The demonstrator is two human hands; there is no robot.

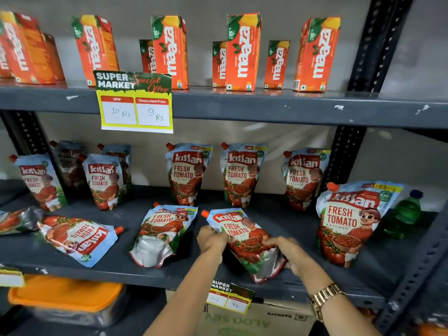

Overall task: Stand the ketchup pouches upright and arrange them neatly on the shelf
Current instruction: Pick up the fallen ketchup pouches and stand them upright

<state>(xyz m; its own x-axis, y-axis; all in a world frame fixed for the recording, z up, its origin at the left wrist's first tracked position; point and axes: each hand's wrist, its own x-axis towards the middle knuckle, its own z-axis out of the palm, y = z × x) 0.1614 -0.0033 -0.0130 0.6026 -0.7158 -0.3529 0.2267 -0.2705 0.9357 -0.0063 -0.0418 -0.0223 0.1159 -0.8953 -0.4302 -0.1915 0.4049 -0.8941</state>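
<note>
Several Kissan ketchup pouches sit on the dark grey middle shelf point(116, 270). One pouch point(244, 236) lies tilted near the front edge; my left hand point(211, 240) grips its upper left side and my right hand point(288, 251) grips its lower right end. Beside it to the left another pouch point(162, 231) lies flat, and a third point(77, 236) lies sideways further left. Several pouches stand upright along the back, among them one point(186, 173) in the middle. A large pouch point(349, 221) stands at the front right.
Orange Maaza juice cartons point(242, 52) line the upper shelf, with a yellow price tag point(135, 110) hanging from its edge. A green bottle point(407, 214) lies at the far right. Below the shelf are an orange-lidded container point(65, 294) and a cardboard box point(261, 321).
</note>
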